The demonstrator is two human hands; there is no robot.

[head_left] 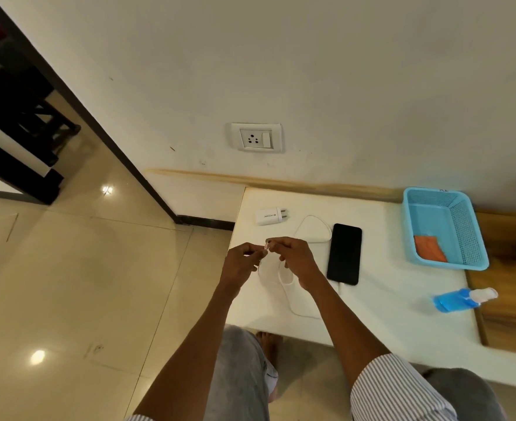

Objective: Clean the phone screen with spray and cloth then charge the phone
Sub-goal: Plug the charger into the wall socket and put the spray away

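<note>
Both pinching the free plug of the white cable (pixel 312 227), left hand (pixel 244 261) and right hand (pixel 296 259) above the surface (pixel 372 299). Limp, light; best gripped at the stiff plug. Phone (pixel 344 253) lying alongside, adapter (pixel 270 216) waiting.

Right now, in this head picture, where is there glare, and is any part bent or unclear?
In the head view, two bright glare spots sit on the glossy floor tiles; the wide lens bends the dark door frame and the table edge at a slant; the cable end pinched between the left hand and the right hand is small and slightly blurred.
</note>
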